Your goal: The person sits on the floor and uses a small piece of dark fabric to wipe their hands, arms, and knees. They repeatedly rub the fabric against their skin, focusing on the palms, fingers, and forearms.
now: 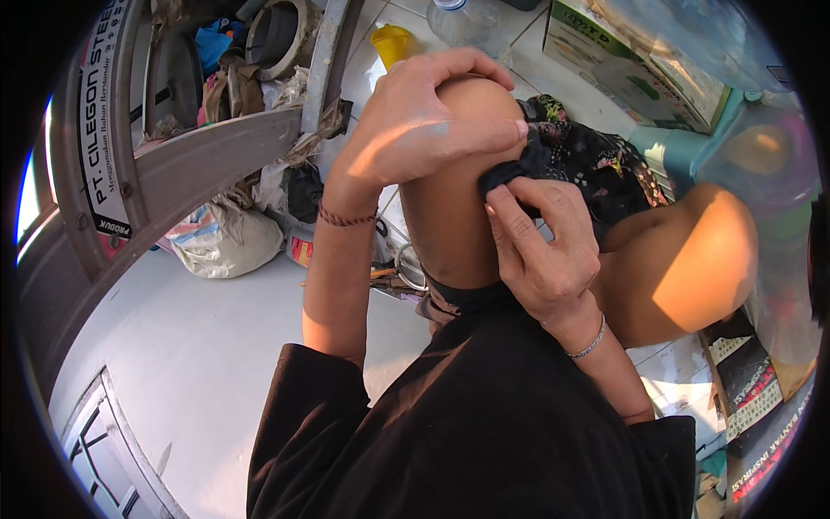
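Observation:
My left hand [424, 121] lies over my raised left knee [480, 99]. Its fingers curve around the far side, and its thumb stretches right toward a dark cloth. A pale bluish smear shows on the back of this hand. With thumb and fingers closed, my right hand [553, 246] pinches the bunched edge of the dark cloth [503, 176] just beside the knee. Beyond it a black fabric with a floral print [605, 156] hangs between my legs. Whether the two fabrics are one piece, I cannot tell. The right fingertips are partly hidden against the cloth.
At the left stands a brown metal frame [216, 151], with a white sack [226, 240] below it. A yellow plastic funnel-shaped thing [392, 43] and a clear bottle [462, 22] are on the tiles ahead. A green-and-white box [631, 69] and clear plastic [765, 147] lie at the right.

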Motion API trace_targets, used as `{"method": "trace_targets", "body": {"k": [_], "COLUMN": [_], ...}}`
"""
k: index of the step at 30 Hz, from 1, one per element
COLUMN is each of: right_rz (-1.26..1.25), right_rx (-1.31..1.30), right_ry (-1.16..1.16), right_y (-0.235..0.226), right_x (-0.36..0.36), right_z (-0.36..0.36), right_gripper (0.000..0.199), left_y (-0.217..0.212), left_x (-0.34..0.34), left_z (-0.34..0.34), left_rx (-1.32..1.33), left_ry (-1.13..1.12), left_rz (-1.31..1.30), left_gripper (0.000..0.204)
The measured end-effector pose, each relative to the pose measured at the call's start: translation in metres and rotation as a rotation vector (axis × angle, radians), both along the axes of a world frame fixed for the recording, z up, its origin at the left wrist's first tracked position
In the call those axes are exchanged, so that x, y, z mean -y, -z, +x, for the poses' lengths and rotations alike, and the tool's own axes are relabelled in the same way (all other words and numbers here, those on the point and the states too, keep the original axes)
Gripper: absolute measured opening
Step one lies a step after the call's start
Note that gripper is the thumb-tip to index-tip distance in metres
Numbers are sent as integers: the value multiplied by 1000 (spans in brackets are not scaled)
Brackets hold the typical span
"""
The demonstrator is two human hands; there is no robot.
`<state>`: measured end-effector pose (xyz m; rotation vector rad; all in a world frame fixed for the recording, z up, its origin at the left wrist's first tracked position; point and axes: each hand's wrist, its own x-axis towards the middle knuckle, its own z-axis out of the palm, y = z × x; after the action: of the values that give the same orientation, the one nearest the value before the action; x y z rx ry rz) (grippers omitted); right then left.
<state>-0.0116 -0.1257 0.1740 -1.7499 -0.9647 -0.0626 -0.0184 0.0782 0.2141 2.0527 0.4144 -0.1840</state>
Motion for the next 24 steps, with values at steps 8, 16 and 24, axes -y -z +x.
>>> {"method": "trace_targets", "body": {"k": [8,16,24], "right_rz": [26,13,19], "right_rx": [57,-36,-81], "right_ry": [84,91,-69], "right_y": [-2,-6,-1], "right_x": [-10,-1,3], "right_z": [14,18,9], "right_gripper": [26,24,28], "left_y": [0,5,8], "left_x": [0,2,1], "left_z": [1,1,2], "left_rx": [-26,41,47], "left_ry": [3,-66,-54], "left_rz": [16,4,21], "left_gripper": [41,45,45]}}
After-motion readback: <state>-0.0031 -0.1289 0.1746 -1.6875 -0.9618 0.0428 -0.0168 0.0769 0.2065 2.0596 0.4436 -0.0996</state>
